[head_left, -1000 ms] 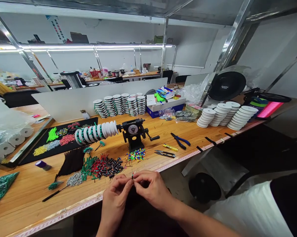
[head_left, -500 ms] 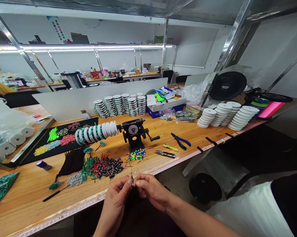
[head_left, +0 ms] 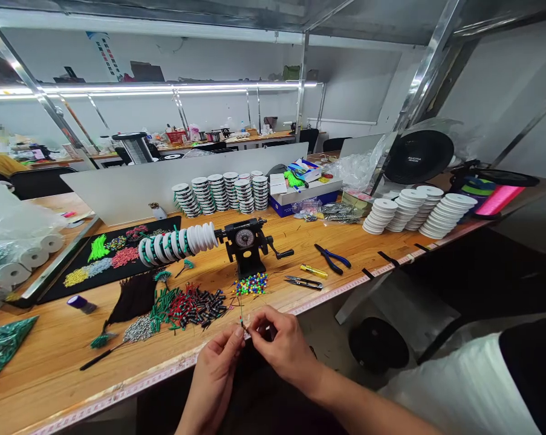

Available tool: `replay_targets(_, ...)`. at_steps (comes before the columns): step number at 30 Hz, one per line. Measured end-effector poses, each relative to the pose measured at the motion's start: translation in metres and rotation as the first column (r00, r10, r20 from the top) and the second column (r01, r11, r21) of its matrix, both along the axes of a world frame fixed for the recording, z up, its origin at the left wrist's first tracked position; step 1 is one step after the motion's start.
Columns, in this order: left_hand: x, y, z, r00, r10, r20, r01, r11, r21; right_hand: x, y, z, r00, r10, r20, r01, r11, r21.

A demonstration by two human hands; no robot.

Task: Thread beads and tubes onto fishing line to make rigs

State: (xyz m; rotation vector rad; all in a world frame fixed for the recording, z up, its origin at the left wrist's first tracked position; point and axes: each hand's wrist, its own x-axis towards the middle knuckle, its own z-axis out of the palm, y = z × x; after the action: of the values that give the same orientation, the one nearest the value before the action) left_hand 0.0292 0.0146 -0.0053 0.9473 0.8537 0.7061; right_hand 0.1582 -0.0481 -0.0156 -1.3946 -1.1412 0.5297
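Note:
My left hand (head_left: pixel 218 361) is at the table's front edge, thumb and forefinger pinched on a thin line (head_left: pixel 240 318) strung with tiny red, green and dark pieces. Right beside it, the fingertips of my right hand (head_left: pixel 284 345) are pinched together on the same line; the exact grip point is too small to make out. Beyond my hands lie multicoloured beads (head_left: pixel 253 283) and a pile of small black, red and green tubes (head_left: pixel 193 307). Behind the beads stands a black hand-cranked winder (head_left: pixel 245 241) carrying a row of white spools (head_left: pixel 177 243).
To the right lie thread snips (head_left: pixel 303 283), a yellow-handled tool (head_left: pixel 314 271) and blue-handled pliers (head_left: pixel 332 259). Stacks of white spools (head_left: pixel 409 211) stand farther right, wound spools (head_left: pixel 221 194) behind. A black mat (head_left: pixel 84 241) with coloured parts is on the left. A person (head_left: pixel 0 154) sits far left.
My right hand has risen slightly and turned, its fingers now more arched. My left hand stays nearly in place, still pinching the line.

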Motion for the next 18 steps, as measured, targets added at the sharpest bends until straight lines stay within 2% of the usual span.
replay_targets(4,-0.001,0.001,-0.006,0.997,0.038,-0.061,-0.031,0.993,0.111,0.002,-0.001,0.003,0.999,0.012,0.045,-0.013,1.0,0.016)
replay_targets(11,-0.005,0.005,-0.016,0.99,0.062,-0.126,-0.03,0.97,0.243,0.002,-0.003,0.006,1.0,-0.015,0.007,0.015,1.0,-0.006)
replay_targets(15,-0.004,0.006,-0.014,0.984,0.091,-0.153,-0.038,0.948,0.317,0.003,-0.001,0.003,0.995,0.045,-0.093,-0.049,0.998,-0.044)
replay_targets(18,-0.003,0.007,-0.01,0.978,0.122,-0.167,-0.051,0.923,0.38,0.004,0.003,-0.001,0.985,0.042,-0.169,-0.056,0.996,-0.075)
